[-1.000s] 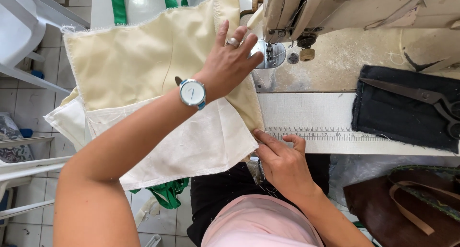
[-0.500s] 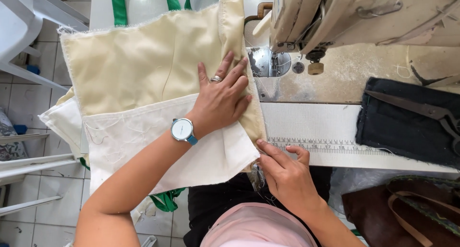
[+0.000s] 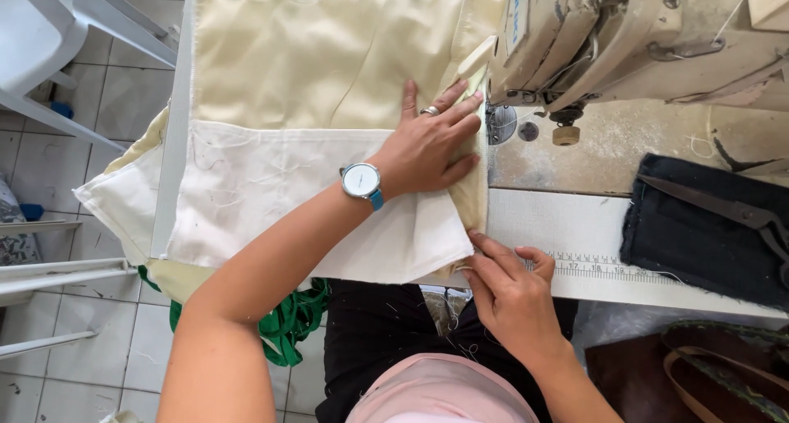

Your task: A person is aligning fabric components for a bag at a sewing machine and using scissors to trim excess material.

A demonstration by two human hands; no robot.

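A cream and white fabric piece lies spread over the sewing table, its right edge folded and running toward the needle of a beige sewing machine. My left hand, with a ring and a wristwatch, presses flat on the fabric beside the folded edge, fingers apart. My right hand pinches the near corner of the fabric's folded edge at the table's front. Green straps hang below the fabric.
A dark folded cloth with black scissors on it lies at the right. A printed ruler strip runs along the table front. A brown bag sits at lower right, white chair frames at left.
The view has shifted so fabric and machine sit lower and closer. My left hand slid down along the folded edge toward me; my right hand stays at the near corner.
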